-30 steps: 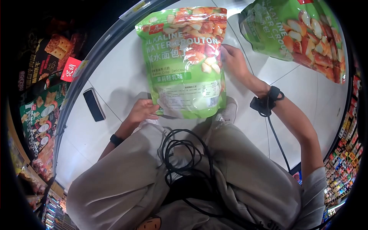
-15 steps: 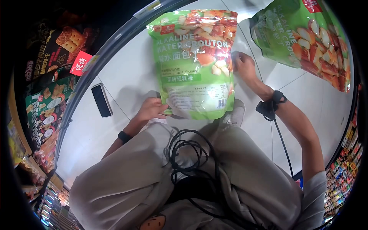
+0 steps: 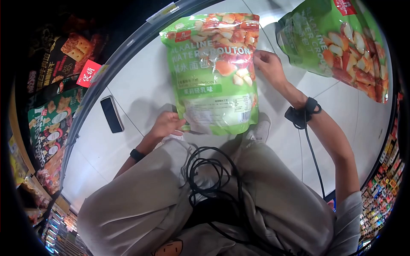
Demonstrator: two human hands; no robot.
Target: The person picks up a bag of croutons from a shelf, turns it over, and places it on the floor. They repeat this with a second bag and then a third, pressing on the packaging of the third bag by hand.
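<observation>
Left: phone (image 3: pixel 112 114) | left hand (image 3: pixel 166 124) pinching near-left corner of green crouton bag (image 3: pixel 213 77), between hands | right hand (image 3: pixel 270 68) shifted farther along right edge, fingers curled, pinch unclear; likely steadying both sides

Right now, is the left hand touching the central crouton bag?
Touching. The head view shows it: the fingers of the left hand meet the central crouton bag at its lower corner, overlapping the edge.

The floor (image 3: pixel 141 64) is brightly lit. Soft shadow falls left of the central bag (image 3: pixel 213 85); glare lies at its upper right. Fisheye distortion curves the periphery.
</observation>
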